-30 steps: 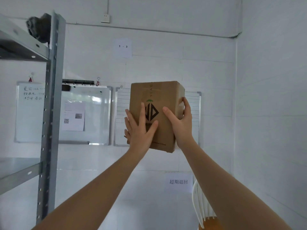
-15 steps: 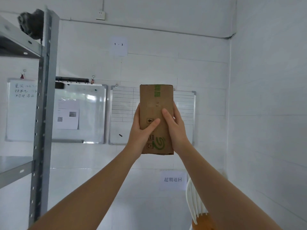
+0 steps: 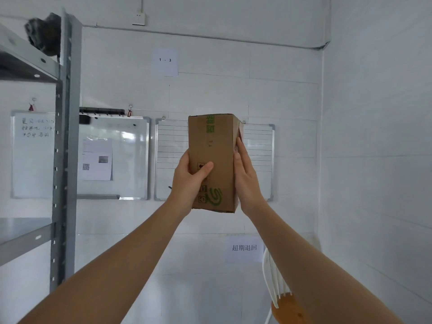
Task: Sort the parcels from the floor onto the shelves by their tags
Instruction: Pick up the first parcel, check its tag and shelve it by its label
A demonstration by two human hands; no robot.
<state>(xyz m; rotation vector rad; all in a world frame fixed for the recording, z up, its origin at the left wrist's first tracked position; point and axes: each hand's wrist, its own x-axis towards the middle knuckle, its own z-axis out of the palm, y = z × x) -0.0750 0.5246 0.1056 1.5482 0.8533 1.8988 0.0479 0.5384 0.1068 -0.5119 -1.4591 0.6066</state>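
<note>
A tall brown cardboard parcel (image 3: 211, 160) is held upright at arm's length in mid-air, before a white wall. The left hand (image 3: 189, 183) wraps its left edge, thumb across the front; the right hand (image 3: 245, 176) presses flat against its right side, fingers together. A metal shelf rack (image 3: 65, 148) stands well apart at left, open space between. A white chair (image 3: 278, 291) sits below right.

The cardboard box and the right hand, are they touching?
Touching. The head view shows the right hand pressed flat against the cardboard box on its right side.
</note>
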